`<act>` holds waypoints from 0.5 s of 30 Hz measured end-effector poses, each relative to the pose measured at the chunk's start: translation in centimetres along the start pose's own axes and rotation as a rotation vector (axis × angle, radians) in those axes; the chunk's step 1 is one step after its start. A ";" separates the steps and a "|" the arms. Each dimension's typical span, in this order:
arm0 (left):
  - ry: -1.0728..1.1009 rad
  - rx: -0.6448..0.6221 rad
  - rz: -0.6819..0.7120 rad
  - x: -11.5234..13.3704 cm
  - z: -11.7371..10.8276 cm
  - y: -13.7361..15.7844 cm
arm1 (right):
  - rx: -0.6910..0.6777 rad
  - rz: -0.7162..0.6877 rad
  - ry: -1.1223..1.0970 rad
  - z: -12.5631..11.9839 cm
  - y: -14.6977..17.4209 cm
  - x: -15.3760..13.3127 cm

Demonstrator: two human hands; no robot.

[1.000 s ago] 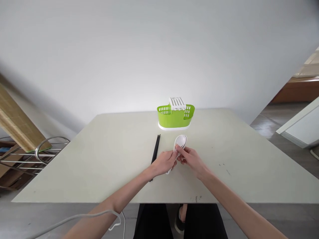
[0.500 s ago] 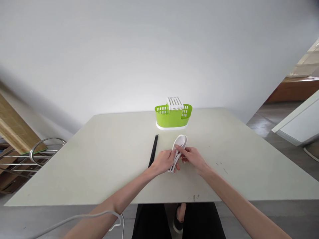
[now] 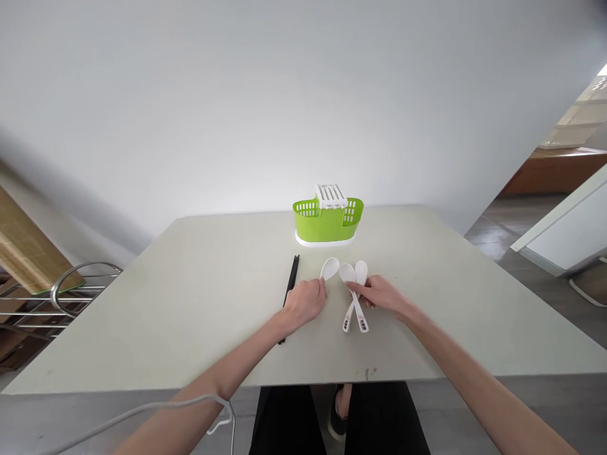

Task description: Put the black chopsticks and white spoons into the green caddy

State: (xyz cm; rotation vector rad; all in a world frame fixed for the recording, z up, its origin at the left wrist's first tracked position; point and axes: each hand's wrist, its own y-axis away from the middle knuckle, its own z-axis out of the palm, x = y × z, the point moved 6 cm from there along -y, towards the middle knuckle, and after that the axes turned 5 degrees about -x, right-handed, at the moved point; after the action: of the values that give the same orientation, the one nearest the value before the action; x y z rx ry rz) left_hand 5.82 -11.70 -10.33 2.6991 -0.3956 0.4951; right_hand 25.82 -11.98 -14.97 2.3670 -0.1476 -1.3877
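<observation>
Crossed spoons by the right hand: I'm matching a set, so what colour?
White; the crossed spoons show best in the head view.

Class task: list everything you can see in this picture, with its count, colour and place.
Spoons: three, white; one in the left hand, two crossed in the right hand.
Chopsticks: at least two, black, on the table, partly hidden by the left arm.
Basket: one, green with white base, far side of the table.
Slotted top: one, white, on the basket.
Table: one, pale, centre.
Wall: one, white, beyond the table.
Board: one, tan, far left.
Rack: one, silver, left of the table.
Cable: at least one, whitish, lower left.
Panel: one, white, right.
Floor: one, grey, around the table.
Left hand, right hand: one each, bare, over the table.
Trousers: one pair, black, bottom centre.
Shoe: one visible, dark, between the trouser legs.
</observation>
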 end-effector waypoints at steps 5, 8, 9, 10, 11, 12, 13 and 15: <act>-0.002 -0.019 -0.067 0.1 0.4 -1.1 | 0.008 0.055 0.113 -0.5 -0.8 0.6; 0.003 -0.043 -0.087 0.6 0.4 -1.7 | 0.026 0.081 0.176 -0.7 -1.1 0.4; 0.005 -0.056 -0.088 0.8 0.4 -1.8 | 0.031 0.086 0.195 -0.8 -1.2 0.3; 0.008 -0.074 -0.084 0.9 0.4 -1.9 | 0.034 0.090 0.213 -0.8 -1.2 0.2; 0.010 -0.096 -0.075 1.1 0.4 -2.0 | 0.036 0.091 0.230 -0.9 -1.2 0.1; 0.012 -0.120 -0.063 1.3 0.4 -2.1 | 0.037 0.090 0.246 -0.9 -1.2 -0.1; 0.014 -0.143 -0.051 1.5 0.4 -2.1 | 0.036 0.088 0.260 -0.9 -1.2 -0.1; 0.017 -0.174 -0.032 1.7 0.5 -2.2 | 0.028 0.082 0.283 -0.8 -1.2 -0.2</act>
State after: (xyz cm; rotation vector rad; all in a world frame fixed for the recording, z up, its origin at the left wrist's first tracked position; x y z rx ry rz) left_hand 8.22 -10.24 -10.76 2.5277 -0.3721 0.4522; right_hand 26.30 -10.55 -14.91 2.5197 -0.1839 -1.0063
